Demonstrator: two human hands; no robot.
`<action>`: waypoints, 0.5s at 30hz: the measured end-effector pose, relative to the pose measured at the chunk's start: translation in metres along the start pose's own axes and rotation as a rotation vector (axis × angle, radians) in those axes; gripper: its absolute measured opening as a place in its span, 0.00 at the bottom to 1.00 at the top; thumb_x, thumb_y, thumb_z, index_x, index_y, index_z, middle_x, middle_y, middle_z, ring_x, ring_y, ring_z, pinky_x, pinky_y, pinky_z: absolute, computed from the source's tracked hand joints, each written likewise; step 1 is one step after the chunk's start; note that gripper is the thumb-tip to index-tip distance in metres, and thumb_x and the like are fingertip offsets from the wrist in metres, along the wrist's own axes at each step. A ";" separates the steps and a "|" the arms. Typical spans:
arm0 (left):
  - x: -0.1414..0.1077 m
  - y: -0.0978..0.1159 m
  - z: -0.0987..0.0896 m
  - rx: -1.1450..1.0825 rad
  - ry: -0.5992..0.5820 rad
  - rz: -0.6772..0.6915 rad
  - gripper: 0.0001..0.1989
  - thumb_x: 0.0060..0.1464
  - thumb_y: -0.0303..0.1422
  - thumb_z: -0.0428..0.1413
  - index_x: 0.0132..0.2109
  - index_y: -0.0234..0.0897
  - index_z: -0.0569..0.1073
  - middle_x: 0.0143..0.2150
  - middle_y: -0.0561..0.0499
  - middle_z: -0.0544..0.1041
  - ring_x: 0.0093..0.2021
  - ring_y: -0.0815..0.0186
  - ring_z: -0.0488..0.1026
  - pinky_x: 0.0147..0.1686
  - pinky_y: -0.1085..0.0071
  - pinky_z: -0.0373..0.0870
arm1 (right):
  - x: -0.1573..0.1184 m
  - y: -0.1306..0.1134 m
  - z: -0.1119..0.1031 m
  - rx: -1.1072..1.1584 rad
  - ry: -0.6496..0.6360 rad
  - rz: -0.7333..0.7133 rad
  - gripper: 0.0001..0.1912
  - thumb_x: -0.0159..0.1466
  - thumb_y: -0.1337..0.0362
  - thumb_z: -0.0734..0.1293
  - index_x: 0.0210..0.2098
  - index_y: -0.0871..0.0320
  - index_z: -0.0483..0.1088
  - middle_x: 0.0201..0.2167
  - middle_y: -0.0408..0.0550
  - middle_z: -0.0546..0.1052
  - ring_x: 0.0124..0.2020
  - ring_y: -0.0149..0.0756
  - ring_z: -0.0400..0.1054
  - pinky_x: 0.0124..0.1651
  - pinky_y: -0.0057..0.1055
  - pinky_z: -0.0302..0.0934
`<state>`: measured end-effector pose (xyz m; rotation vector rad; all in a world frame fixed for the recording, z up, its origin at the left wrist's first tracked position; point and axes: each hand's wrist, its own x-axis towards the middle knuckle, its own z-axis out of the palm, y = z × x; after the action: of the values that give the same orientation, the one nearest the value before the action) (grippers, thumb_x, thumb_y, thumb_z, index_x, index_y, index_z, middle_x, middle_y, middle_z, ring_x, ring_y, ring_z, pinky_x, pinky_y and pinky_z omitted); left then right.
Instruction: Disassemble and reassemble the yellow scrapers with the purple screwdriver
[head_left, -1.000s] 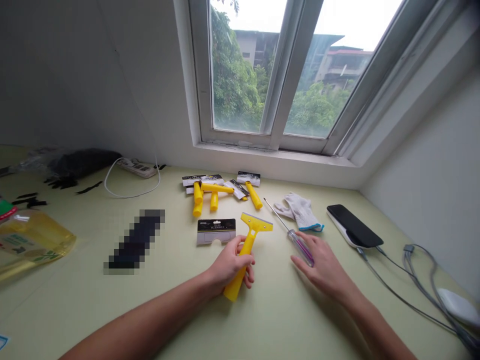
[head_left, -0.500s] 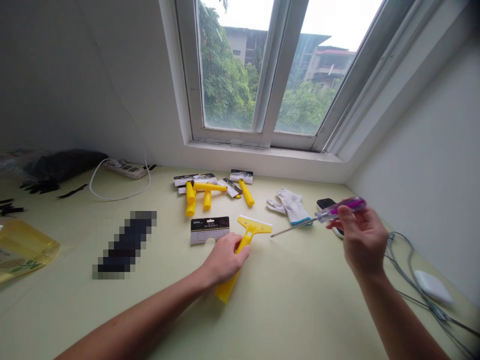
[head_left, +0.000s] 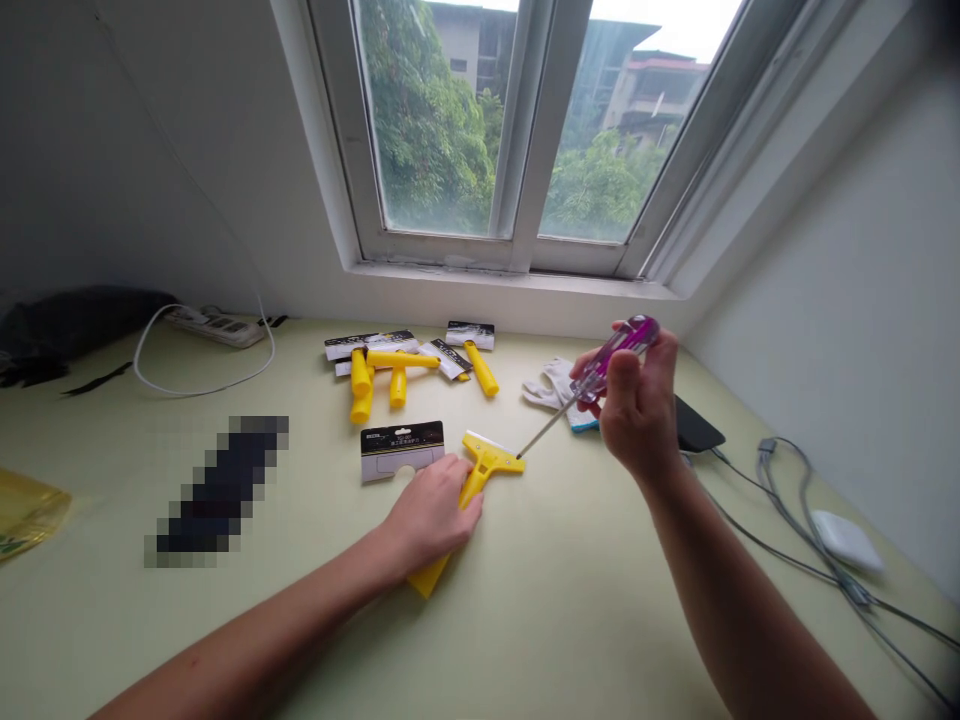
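My left hand (head_left: 435, 508) is closed around the handle of a yellow scraper (head_left: 490, 462), pressing it down on the table. The scraper's wide head points away from me, with a pale blade edge along its far side and small screws in it. In my right hand (head_left: 643, 405) is a screwdriver (head_left: 611, 362) with a clear and purple handle, held at a slant. Its metal tip meets the right end of the scraper head, near a screw; whether it sits in the slot I cannot tell. A black and white cardboard header card (head_left: 402, 450) lies just beyond my left hand.
Several yellow scraper handles (head_left: 397, 360) with cards lie toward the window. A white glove (head_left: 551, 385) and a black phone (head_left: 697, 428) are partly behind my right hand. Grey cables (head_left: 806, 500) and a white case (head_left: 847, 540) lie right, a power strip (head_left: 217, 326) back left.
My right hand has swung left and turned the screwdriver steeper, bringing its tip from beside the scraper onto the head's right end. My left hand keeps its hold. The view has shifted slightly.
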<state>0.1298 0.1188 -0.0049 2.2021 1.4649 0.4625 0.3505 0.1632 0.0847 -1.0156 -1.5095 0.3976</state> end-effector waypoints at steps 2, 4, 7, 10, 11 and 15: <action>0.000 -0.001 0.000 -0.002 -0.007 -0.002 0.13 0.57 0.38 0.49 0.45 0.38 0.72 0.40 0.44 0.74 0.41 0.57 0.72 0.42 0.65 0.66 | -0.003 0.004 0.003 0.005 -0.014 0.003 0.16 0.68 0.49 0.54 0.51 0.50 0.55 0.32 0.48 0.74 0.19 0.32 0.66 0.20 0.31 0.59; 0.000 -0.001 0.000 -0.006 -0.010 -0.005 0.13 0.57 0.38 0.49 0.45 0.38 0.72 0.40 0.45 0.74 0.41 0.58 0.72 0.42 0.66 0.66 | -0.005 0.008 0.005 0.010 -0.030 0.014 0.17 0.68 0.48 0.54 0.50 0.50 0.54 0.32 0.48 0.74 0.17 0.31 0.64 0.19 0.31 0.58; 0.000 -0.001 0.000 -0.006 -0.011 0.005 0.12 0.57 0.38 0.50 0.44 0.38 0.73 0.39 0.45 0.74 0.40 0.58 0.72 0.42 0.66 0.66 | -0.006 0.011 0.006 0.002 -0.033 0.015 0.17 0.68 0.48 0.54 0.50 0.50 0.54 0.32 0.48 0.74 0.18 0.31 0.64 0.19 0.30 0.58; 0.000 -0.001 -0.001 0.000 -0.016 0.007 0.10 0.57 0.38 0.50 0.39 0.38 0.72 0.38 0.46 0.74 0.39 0.58 0.72 0.40 0.67 0.66 | -0.006 0.012 0.006 -0.003 -0.026 0.003 0.17 0.68 0.47 0.54 0.50 0.50 0.54 0.32 0.48 0.74 0.20 0.33 0.67 0.19 0.30 0.57; 0.000 -0.002 -0.001 0.000 -0.017 0.007 0.10 0.57 0.38 0.50 0.38 0.38 0.72 0.37 0.46 0.73 0.39 0.59 0.72 0.39 0.67 0.66 | -0.005 0.012 0.006 0.000 -0.025 -0.001 0.17 0.68 0.47 0.54 0.50 0.50 0.54 0.32 0.48 0.74 0.20 0.34 0.68 0.18 0.30 0.57; 0.000 -0.002 -0.001 -0.013 -0.008 0.008 0.10 0.57 0.38 0.50 0.38 0.38 0.72 0.37 0.46 0.73 0.38 0.59 0.72 0.39 0.67 0.65 | -0.005 0.010 0.006 0.024 -0.020 -0.006 0.17 0.68 0.48 0.54 0.50 0.50 0.54 0.32 0.47 0.74 0.21 0.35 0.69 0.18 0.29 0.56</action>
<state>0.1282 0.1197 -0.0052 2.1982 1.4454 0.4636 0.3481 0.1669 0.0723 -0.9906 -1.5219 0.4216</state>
